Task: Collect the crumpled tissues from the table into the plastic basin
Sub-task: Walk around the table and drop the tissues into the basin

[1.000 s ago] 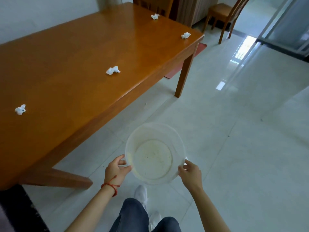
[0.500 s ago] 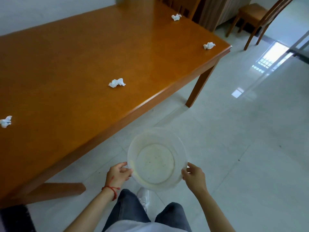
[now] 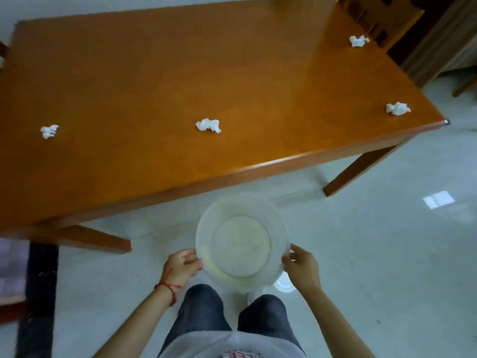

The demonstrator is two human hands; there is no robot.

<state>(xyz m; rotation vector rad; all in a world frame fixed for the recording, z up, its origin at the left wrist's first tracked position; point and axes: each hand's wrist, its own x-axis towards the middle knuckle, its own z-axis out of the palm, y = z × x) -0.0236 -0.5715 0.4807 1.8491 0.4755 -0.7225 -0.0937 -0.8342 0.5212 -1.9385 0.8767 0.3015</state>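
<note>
Head view: left hand and right hand grip the empty basin by its rim; four tissues on the table, none collected.

Plastic basin between left hand and right hand, four crumpled tissues on table.

Home dining room: wooden table, chair, tiled floor.
</note>
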